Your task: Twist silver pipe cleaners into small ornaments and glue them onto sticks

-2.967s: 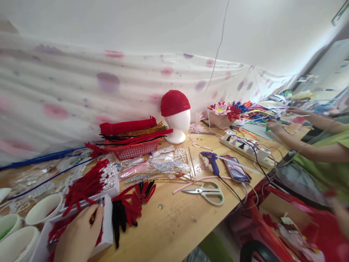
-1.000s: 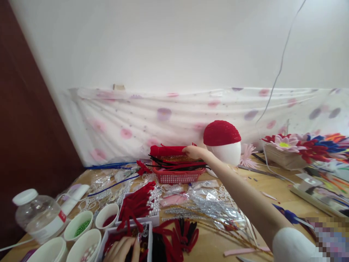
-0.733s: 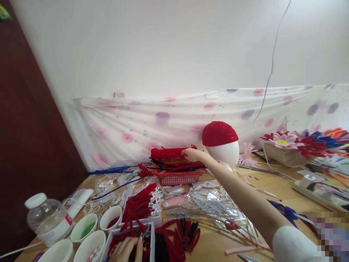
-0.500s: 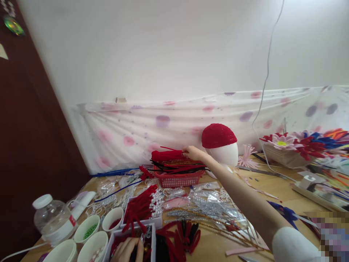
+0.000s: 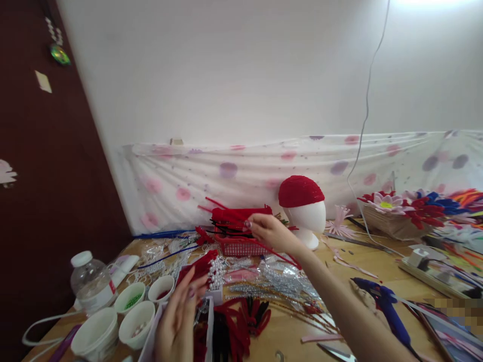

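My right hand [image 5: 269, 232] is closed in a pinch on red pipe cleaners [image 5: 282, 256], whose ends stick out on both sides of it. It is in front of a red plastic basket [image 5: 243, 249] heaped with red and black pipe cleaners. Lower down, my left hand [image 5: 181, 314] is raised with its fingers stretched out, holding nothing. Below it stands a white box [image 5: 210, 329] with dark red pieces and small clear-looking parts inside, partly covered by the hand. Behind the left fingertips lie red fuzzy pieces and white pearl beads [image 5: 216, 274].
White cups [image 5: 94, 334], some with beads, and a plastic bottle [image 5: 92, 284] stand at left. A white foam head [image 5: 309, 216] wears a red cap [image 5: 301, 192]. At right are a blue glue gun [image 5: 388, 306], scissors [image 5: 335, 352], a power strip [image 5: 433, 276] and a flower basket [image 5: 392, 221].
My right hand has drawn red pipe cleaners from the basket toward me. My left hand has risen out of the white box and its fingers have straightened. The view has shifted slightly.
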`<state>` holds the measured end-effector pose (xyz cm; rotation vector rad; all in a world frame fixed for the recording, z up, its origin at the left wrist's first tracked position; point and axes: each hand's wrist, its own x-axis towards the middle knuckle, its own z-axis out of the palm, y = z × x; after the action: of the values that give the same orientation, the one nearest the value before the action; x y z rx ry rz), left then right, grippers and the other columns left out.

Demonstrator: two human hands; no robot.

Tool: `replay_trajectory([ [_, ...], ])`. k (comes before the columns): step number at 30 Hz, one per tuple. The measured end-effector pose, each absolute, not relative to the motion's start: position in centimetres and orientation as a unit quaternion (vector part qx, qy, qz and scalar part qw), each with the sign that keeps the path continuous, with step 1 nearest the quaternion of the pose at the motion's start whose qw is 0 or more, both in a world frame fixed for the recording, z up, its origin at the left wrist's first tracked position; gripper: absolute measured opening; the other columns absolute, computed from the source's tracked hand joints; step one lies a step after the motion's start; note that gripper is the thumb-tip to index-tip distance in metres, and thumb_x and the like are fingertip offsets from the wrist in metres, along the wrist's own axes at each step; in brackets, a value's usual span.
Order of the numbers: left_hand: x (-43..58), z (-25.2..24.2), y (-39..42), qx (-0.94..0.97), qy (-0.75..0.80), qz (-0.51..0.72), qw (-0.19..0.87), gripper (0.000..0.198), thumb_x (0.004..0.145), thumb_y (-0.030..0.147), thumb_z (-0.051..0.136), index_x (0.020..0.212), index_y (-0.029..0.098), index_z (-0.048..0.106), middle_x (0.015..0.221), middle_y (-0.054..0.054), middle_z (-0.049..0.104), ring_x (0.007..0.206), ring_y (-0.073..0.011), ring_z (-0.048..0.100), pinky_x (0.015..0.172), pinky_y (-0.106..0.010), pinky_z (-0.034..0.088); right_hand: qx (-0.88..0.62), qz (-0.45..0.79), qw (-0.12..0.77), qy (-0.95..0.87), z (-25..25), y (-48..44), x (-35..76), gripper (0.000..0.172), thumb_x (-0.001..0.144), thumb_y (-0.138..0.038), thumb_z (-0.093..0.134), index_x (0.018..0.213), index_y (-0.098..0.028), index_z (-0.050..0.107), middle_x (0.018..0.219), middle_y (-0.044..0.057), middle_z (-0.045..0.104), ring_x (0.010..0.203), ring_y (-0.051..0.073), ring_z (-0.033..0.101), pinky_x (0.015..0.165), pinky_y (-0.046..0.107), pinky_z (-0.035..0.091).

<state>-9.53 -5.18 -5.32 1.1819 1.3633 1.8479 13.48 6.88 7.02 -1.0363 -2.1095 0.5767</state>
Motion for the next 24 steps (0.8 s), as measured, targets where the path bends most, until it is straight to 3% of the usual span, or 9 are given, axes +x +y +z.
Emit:
replay_trajectory([
  [2, -6.6, -2.9, -5.2, 0.42, 0.403, 0.694, 0.424, 0.056, 0.09, 0.051, 0.066, 0.137, 0.023, 0.057, 0.129, -0.01, 0.074, 0.113, -0.025, 0.072, 0.099, -0.038, 0.055, -0.386, 0.26, 0.346, -0.814, 4.8, 1.7, 12.9, 0.029, 0.098, -0.036, 0.042, 0.078, -0.019, 0.056, 0.065, -0.003, 0.051, 0.058, 0.012, 0.046, 0.053, 0.022, 0.038],
  [3, -5.3, -2.1, -5.1, 0.399, 0.372, 0.702, 0.458, 0.054, 0.088, 0.051, 0.069, 0.132, 0.021, 0.06, 0.127, -0.012, 0.074, 0.115, -0.0259, 0.071, 0.1, -0.038, 0.054, -0.385, 0.278, 0.346, -0.809, 3.6, -0.6, 12.8, 0.029, 0.098, -0.036, 0.042, 0.078, -0.02, 0.055, 0.066, -0.003, 0.051, 0.06, 0.012, 0.045, 0.054, 0.022, 0.037],
  [8, -1.9, -1.5, -5.8, 0.334, 0.331, 0.694, 0.546, 0.035, 0.073, 0.044, 0.085, 0.083, 0.015, 0.068, 0.078, -0.008, 0.08, 0.091, -0.0287, 0.077, 0.082, -0.038, 0.061, -0.431, 0.329, 0.342, -0.768, -1.1, -8.4, 14.0, 0.032, 0.098, -0.039, 0.044, 0.074, -0.022, 0.055, 0.069, 0.0, 0.055, 0.067, 0.016, 0.049, 0.062, 0.026, 0.038],
  [13, -2.4, -1.6, -6.1, 0.312, 0.322, 0.71, 0.543, 0.036, 0.069, 0.043, 0.087, 0.082, 0.014, 0.07, 0.064, -0.004, 0.076, 0.071, -0.0243, 0.078, 0.074, -0.037, 0.062, -0.488, 0.294, 0.345, -0.746, -2.9, -10.6, 18.0, 0.037, 0.098, -0.042, 0.041, 0.073, -0.022, 0.059, 0.062, 0.0, 0.054, 0.06, 0.018, 0.05, 0.057, 0.027, 0.037],
  [19, -6.3, -1.6, -5.9, 0.291, 0.329, 0.781, 0.444, 0.04, 0.069, 0.043, 0.088, 0.093, 0.014, 0.074, 0.078, -0.003, 0.082, 0.073, -0.0173, 0.077, 0.077, -0.028, 0.061, -0.548, 0.245, 0.395, -0.695, -4.9, -11.5, 22.9, 0.045, 0.094, -0.055, 0.044, 0.074, -0.022, 0.066, 0.062, 0.003, 0.057, 0.058, 0.02, 0.051, 0.054, 0.028, 0.039],
  [21, -6.9, -2.5, -6.5, 0.311, 0.384, 0.759, 0.423, 0.046, 0.071, 0.049, 0.085, 0.099, 0.014, 0.076, 0.076, -0.004, 0.082, 0.063, -0.017, 0.074, 0.069, -0.029, 0.061, -0.56, 0.256, 0.413, -0.671, -5.6, -11.7, 23.2, 0.047, 0.093, -0.06, 0.045, 0.077, -0.022, 0.067, 0.059, 0.001, 0.053, 0.054, 0.018, 0.047, 0.05, 0.027, 0.036],
  [24, -6.9, -3.3, -7.2, 0.32, 0.418, 0.728, 0.44, 0.052, 0.064, 0.056, 0.087, 0.093, 0.014, 0.079, 0.067, -0.005, 0.079, 0.053, -0.0167, 0.07, 0.061, -0.029, 0.059, -0.565, 0.305, 0.422, -0.64, -6.6, -11.5, 22.4, 0.05, 0.093, -0.063, 0.043, 0.082, -0.021, 0.067, 0.053, -0.003, 0.043, 0.048, 0.016, 0.042, 0.047, 0.027, 0.034],
])
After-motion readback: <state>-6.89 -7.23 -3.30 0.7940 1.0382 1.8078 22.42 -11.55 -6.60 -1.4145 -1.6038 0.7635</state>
